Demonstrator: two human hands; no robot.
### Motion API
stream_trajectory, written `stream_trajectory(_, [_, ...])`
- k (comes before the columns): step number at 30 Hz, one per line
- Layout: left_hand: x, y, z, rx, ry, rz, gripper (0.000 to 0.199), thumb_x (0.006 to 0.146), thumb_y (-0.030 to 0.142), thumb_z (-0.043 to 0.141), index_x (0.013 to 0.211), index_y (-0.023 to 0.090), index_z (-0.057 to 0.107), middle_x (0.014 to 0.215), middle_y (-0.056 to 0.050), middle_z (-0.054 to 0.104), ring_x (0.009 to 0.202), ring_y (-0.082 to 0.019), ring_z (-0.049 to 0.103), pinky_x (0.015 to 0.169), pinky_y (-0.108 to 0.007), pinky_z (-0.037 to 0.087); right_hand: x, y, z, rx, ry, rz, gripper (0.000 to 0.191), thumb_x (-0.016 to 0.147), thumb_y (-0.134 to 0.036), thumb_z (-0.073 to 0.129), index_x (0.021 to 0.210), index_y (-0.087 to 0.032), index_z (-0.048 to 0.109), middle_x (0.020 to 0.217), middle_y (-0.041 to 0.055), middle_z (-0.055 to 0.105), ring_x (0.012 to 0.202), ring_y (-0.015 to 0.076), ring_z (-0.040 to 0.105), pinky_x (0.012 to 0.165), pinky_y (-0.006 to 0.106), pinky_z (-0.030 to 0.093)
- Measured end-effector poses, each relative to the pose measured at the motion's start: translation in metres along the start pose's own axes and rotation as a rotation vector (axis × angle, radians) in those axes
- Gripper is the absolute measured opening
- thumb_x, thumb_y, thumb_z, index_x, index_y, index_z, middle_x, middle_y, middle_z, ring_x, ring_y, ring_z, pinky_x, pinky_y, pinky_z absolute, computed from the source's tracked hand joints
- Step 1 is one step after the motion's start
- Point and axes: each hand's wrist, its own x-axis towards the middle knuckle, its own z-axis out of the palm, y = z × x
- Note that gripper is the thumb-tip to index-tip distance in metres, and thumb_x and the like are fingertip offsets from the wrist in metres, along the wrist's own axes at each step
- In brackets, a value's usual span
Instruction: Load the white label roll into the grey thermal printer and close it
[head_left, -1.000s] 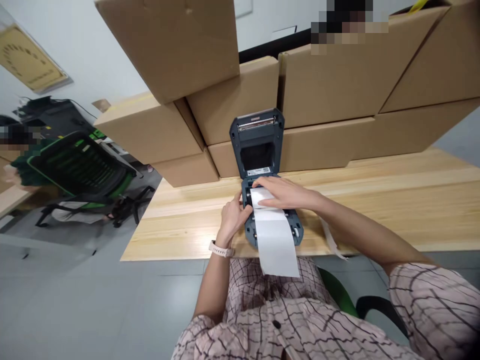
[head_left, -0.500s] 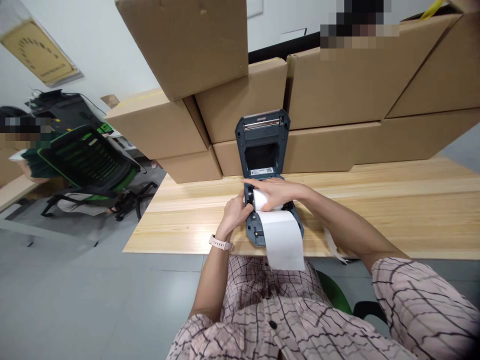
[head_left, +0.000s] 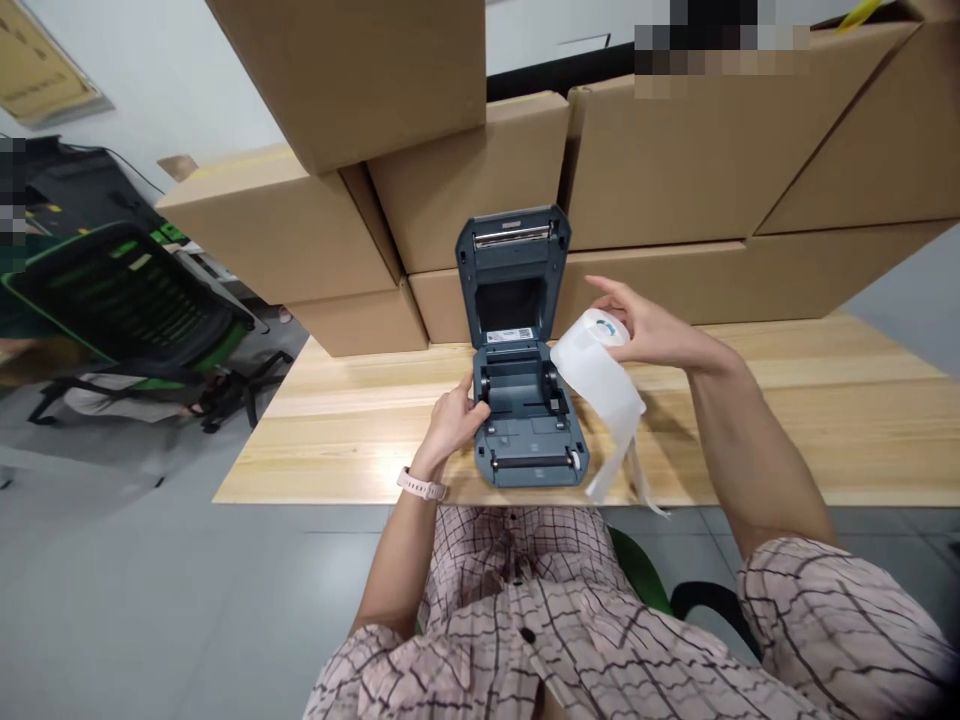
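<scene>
A dark grey label printer (head_left: 525, 437) stands on the table with its lid (head_left: 512, 255) raised, and its roll bay shows no roll inside. My left hand (head_left: 452, 420) is closed on the printer's left edge, thumb on top and fingers at the side. To the right of the printer, my right hand (head_left: 651, 330) grips a white label roll (head_left: 576, 345) by its right end, off the table. A length of paper hangs from the roll toward the table's front edge. A thin white strip (head_left: 637, 475) lies by its loose end.
The wooden table (head_left: 765, 400) has stacked cardboard boxes (head_left: 660, 170) along its back, close behind the lid. A green-and-black office chair (head_left: 127, 300) stands on the left, with a person partly visible there. Another person is behind the boxes.
My right hand has lifted the label roll out of the printer's bay and moved it right, its paper trailing along. My left hand stays at the printer's left edge. The view has shifted slightly.
</scene>
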Motion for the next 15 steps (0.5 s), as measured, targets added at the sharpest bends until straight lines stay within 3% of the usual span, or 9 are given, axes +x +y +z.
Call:
stream_trajectory(8, [-0.001, 0.0, 0.0, -0.015, 0.005, 0.0, 0.08, 0.082, 0.024, 0.052, 0.161, 0.012, 0.048, 0.051, 0.008, 0.05, 0.05, -0.016, 0.045, 0.059, -0.027, 0.032, 0.014, 0.016, -0.016, -0.277, -0.037, 0.037, 0.111, 0.068, -0.047, 0.087, 0.166, -0.028, 0.039, 0.135, 0.0143, 0.068, 0.113, 0.036, 0.072, 0.103, 0.054, 0.059])
stream_trajectory(15, [0.0, -0.003, 0.001, -0.063, 0.011, -0.01, 0.08, 0.08, 0.023, 0.053, 0.159, 0.011, 0.049, 0.05, 0.009, 0.049, 0.049, -0.014, 0.046, 0.056, -0.026, 0.031, 0.037, 0.029, 0.029, -0.283, -0.13, 0.043, 0.112, 0.066, -0.039, 0.086, 0.164, -0.015, 0.04, 0.159, 0.023, 0.055, 0.14, 0.042, 0.06, 0.118, 0.059, 0.047])
